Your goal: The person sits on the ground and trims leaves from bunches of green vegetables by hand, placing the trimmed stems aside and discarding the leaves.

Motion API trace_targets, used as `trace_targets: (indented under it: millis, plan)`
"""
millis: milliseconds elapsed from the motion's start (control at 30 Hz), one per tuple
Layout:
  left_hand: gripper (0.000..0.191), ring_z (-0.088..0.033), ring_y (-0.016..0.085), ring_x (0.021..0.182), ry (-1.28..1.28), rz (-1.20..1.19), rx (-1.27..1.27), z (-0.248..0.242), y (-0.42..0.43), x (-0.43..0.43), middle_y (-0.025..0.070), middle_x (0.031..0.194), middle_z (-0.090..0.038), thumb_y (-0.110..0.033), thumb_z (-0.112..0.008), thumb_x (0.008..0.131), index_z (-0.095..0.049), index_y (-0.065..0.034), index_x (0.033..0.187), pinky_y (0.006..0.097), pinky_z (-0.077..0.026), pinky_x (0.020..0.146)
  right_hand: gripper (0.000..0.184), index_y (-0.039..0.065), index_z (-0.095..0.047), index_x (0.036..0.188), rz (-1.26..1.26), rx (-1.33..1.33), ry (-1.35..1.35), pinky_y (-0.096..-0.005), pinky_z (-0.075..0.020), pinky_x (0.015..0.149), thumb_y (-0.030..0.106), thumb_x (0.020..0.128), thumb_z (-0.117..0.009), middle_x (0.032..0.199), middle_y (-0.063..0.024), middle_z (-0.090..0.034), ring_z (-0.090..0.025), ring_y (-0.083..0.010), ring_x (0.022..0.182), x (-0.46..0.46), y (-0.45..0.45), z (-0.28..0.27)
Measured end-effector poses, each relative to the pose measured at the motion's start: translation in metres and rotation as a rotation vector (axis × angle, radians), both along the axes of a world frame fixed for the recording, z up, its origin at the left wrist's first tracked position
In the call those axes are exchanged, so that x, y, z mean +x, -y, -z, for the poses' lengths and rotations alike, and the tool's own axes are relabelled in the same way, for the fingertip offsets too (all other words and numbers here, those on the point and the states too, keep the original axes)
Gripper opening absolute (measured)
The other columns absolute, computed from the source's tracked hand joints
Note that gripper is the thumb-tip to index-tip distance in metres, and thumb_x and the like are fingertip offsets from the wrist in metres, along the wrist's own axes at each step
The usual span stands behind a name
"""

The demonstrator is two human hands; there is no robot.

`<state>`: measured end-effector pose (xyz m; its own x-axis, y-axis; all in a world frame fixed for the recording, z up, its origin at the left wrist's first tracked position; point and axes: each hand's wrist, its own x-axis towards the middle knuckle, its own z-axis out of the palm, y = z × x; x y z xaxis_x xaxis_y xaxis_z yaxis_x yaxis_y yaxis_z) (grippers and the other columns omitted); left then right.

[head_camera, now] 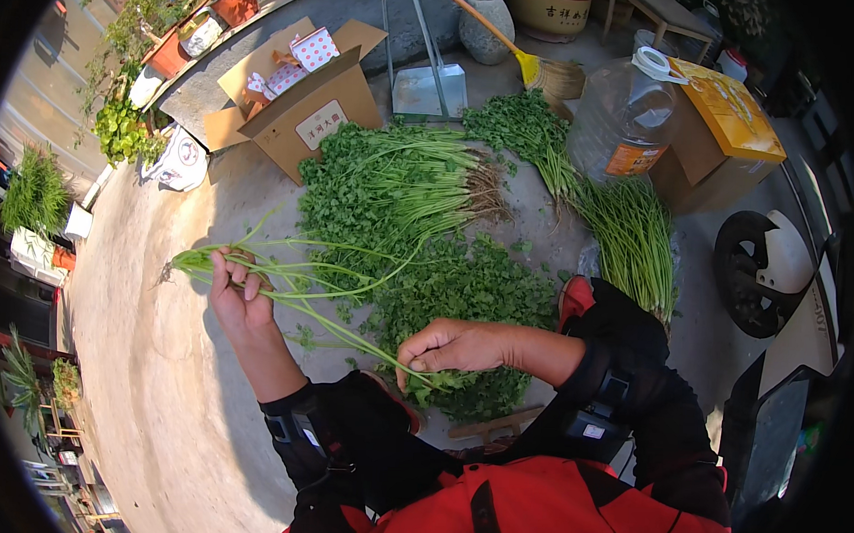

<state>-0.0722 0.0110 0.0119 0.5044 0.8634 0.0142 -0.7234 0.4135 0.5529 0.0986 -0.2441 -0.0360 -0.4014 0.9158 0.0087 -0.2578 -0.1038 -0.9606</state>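
My left hand [244,291] grips a small bunch of long-stemmed leafy greens [313,261] near its root end, which points left. My right hand [448,349] pinches stems of the same bunch at the leafy end, low over a loose heap of green leaves [469,290] on the ground. Beyond the heap lies a large pile of greens [395,186] with its roots to the right. A smaller bundle [522,128] lies behind it. Thin green stalks [632,240] lie in a dense bundle at the right, on clear plastic.
An open cardboard box [319,112], a metal dustpan [431,91] and a broom [550,72] stand at the back. To the right are a large clear plastic jug [623,118], a yellow-topped carton [726,137] and a helmet [763,270]. A wooden stool edge [495,423] shows below the heap.
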Motion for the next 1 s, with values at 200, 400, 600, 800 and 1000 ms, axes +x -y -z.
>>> trace_targets:
  millis: [200, 400, 600, 800, 1000]
  plan:
    - [0.018, -0.042, 0.005, 0.058, 0.041, 0.036, -0.042, 0.0, -0.003, -0.003, 0.0002, 0.075, -0.049, -0.022, -0.053, 0.095, -0.055, -0.0041, 0.094, 0.0163, -0.031, 0.037, 0.017, 0.0, -0.063, 0.101, -0.02, 0.011, 0.022, -0.0268, -0.0426, 0.083, 0.009, 0.091, -0.052, 0.092, -0.0017, -0.061, -0.054, -0.0105, 0.089, 0.0, -0.001, -0.002]
    - [0.017, -0.041, 0.005, 0.059, 0.066, 0.067, -0.044, 0.0, -0.006, -0.008, 0.0006, 0.076, -0.049, -0.021, -0.052, 0.095, -0.054, -0.004, 0.094, 0.0168, -0.03, 0.036, 0.014, 0.002, -0.062, 0.097, 0.011, -0.002, 0.109, -0.0258, -0.0414, 0.078, 0.006, 0.089, -0.05, 0.089, -0.0002, -0.06, -0.053, -0.0104, 0.084, 0.0, -0.001, -0.004]
    - [0.017, -0.041, 0.005, 0.057, 0.07, 0.05, -0.06, 0.001, -0.004, -0.005, 0.0008, 0.075, -0.048, -0.021, -0.052, 0.095, -0.054, -0.0038, 0.094, 0.0169, -0.03, 0.035, 0.018, 0.001, -0.062, 0.097, 0.089, 0.127, 0.177, -0.0261, -0.0412, 0.077, 0.0, 0.086, -0.047, 0.085, -0.0015, -0.058, -0.053, -0.0132, 0.083, -0.001, -0.005, 0.002]
    - [0.017, -0.04, 0.006, 0.056, 0.099, 0.063, -0.056, -0.001, -0.009, -0.011, 0.001, 0.074, -0.048, -0.02, -0.053, 0.095, -0.054, -0.0034, 0.094, 0.0173, -0.03, 0.035, 0.021, 0.002, -0.063, 0.1, 0.091, 0.05, 0.161, -0.0276, -0.0419, 0.079, -0.004, 0.085, -0.05, 0.093, -0.0048, -0.057, -0.053, -0.015, 0.088, -0.004, -0.001, 0.002]
    - [0.016, -0.04, 0.006, 0.056, 0.118, 0.079, -0.091, 0.0, -0.01, -0.014, 0.0014, 0.073, -0.048, -0.019, -0.052, 0.095, -0.053, -0.0026, 0.095, 0.0176, -0.029, 0.035, 0.023, 0.003, -0.062, 0.096, 0.096, 0.067, 0.253, -0.0271, -0.0416, 0.075, -0.007, 0.08, -0.048, 0.086, -0.004, -0.056, -0.053, -0.015, 0.083, -0.002, -0.002, 0.002]
